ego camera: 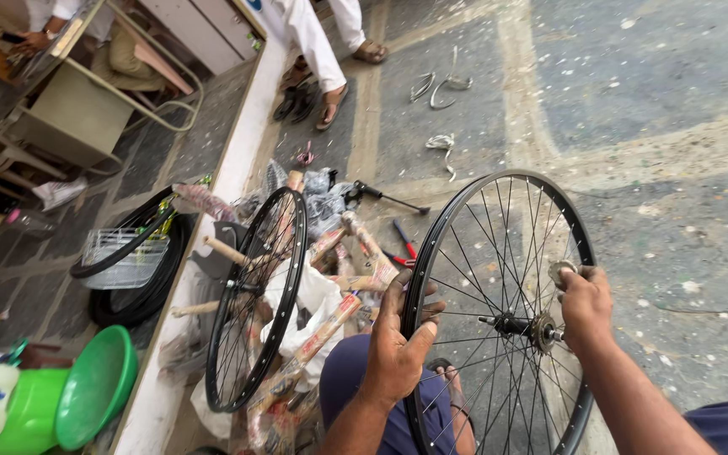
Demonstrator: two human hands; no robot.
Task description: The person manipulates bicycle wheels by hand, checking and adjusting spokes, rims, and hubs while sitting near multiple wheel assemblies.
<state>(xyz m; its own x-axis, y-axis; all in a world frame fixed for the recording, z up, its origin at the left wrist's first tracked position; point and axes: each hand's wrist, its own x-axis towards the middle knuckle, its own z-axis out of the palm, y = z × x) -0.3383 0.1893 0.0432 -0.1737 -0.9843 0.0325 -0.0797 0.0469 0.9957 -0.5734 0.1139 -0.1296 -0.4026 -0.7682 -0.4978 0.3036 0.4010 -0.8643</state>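
Head view: your left hand (398, 350) clasps the rim of the spoked bicycle wheel (499, 312), upright between your knees. Your right hand (585, 305) pinches a small round metal part (561, 270) above the hub (526, 327). Expect a light, stiff wheel; grip the rim, since thin spokes likely bend.

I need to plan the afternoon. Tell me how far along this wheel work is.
Looks done: the near wheel is fully spoked, hub and sprocket fitted.
In hand: left hand steadies its rim, right hand pinches a small round part above the hub.
Left: neither wheel has a tyre; the second wheel leans aside; wrapped parts lie unopened.
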